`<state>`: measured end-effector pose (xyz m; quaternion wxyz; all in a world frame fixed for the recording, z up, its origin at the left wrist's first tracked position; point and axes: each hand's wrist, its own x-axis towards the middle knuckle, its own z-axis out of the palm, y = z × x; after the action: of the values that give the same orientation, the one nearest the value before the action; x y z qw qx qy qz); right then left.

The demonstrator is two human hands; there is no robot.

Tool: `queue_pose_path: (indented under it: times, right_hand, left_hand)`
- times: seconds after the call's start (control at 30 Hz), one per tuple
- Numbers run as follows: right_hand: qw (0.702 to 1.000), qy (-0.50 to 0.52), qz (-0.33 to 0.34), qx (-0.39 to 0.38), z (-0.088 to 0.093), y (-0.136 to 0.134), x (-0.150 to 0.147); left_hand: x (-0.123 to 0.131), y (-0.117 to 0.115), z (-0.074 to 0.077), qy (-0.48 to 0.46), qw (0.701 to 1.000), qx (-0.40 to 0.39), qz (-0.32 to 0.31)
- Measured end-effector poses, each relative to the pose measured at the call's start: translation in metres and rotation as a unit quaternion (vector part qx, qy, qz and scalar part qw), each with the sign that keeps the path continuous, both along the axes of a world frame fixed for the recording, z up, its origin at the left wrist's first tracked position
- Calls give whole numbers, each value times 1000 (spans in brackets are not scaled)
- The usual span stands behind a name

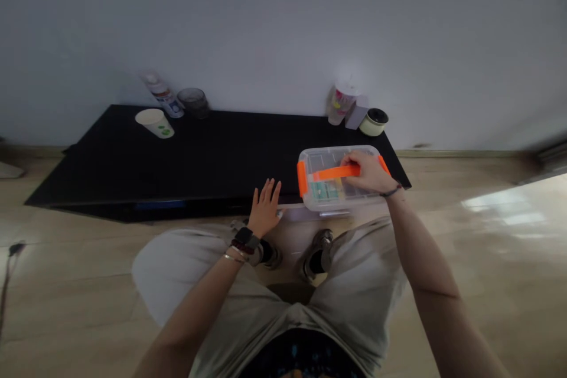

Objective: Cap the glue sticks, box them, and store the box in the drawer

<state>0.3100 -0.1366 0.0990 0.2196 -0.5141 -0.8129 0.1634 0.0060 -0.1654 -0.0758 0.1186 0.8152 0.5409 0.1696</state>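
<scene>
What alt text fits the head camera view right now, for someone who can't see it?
The right hand rests on the orange handle of a clear plastic box on a black table. The left hand sits open at the table's front edge, near the box. A paper cup stands farther back.

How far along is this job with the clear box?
Done: the clear plastic box sits on the black table, lid on. In hand: the right hand is on its orange handle; the left hand is empty, beside it. Left: the paper cup at the back looks untouched.
</scene>
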Motion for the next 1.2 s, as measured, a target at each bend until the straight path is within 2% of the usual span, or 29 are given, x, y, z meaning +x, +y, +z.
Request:
queue_pose_path:
  times: [0.1, 0.17, 0.23, 0.33, 0.4, 0.5, 0.6, 0.67, 0.73, 0.8, 0.87, 0.97, 1.13, 1.2]
  right_hand:
    - [1000, 18, 4, 13, -10, 24, -21]
    - [999, 36, 13, 14, -18, 41, -37]
    - [998, 55, 25, 14, -28, 56, -53]
    - [996, 80, 36, 13, -42, 78, -76]
    - [995, 90, 36, 16, -49, 91, -89]
    - [993, 100, 41, 37, -53, 108, -103]
    - [992, 83, 48, 80, -49, 118, -99]
    - [992, 53, -2, 115, -47, 121, -85]
    - [987, 26, -105, 121, -48, 120, -66]
    - [976, 14, -206, 66, -53, 116, -49]
    - [966, 20, -259, -19, -59, 111, -38]
    - [957, 38, -274, -92, -67, 107, -34]
    - [955, 49, -278, -95, -76, 114, -30]
    - [951, 60, -276, -129, -82, 120, -24]
  left_hand:
    - [-11, 17, 14, -154, 986, -59, 3]
    - [-22, 31, 32, -263, 959, -100, 22]
    - [-34, 46, 51, -331, 934, -127, 53]
    - [-49, 70, 75, -347, 925, -136, 82]
    - [-55, 86, 83, -317, 933, -136, 104]
    - [-60, 111, 85, -247, 948, -148, 138]
    - [-61, 134, 86, -205, 954, -165, 143]
    - [-61, 146, 87, -192, 956, -177, 133]
    - [-62, 154, 87, -194, 955, -195, 110]
    - [-62, 158, 84, -210, 950, -213, 91]
    - [-62, 159, 81, -224, 944, -224, 88]
    - [-60, 155, 76, -229, 943, -222, 99]
    - [-59, 145, 74, -219, 946, -218, 98]
    - [-59, 143, 74, -223, 944, -216, 111]
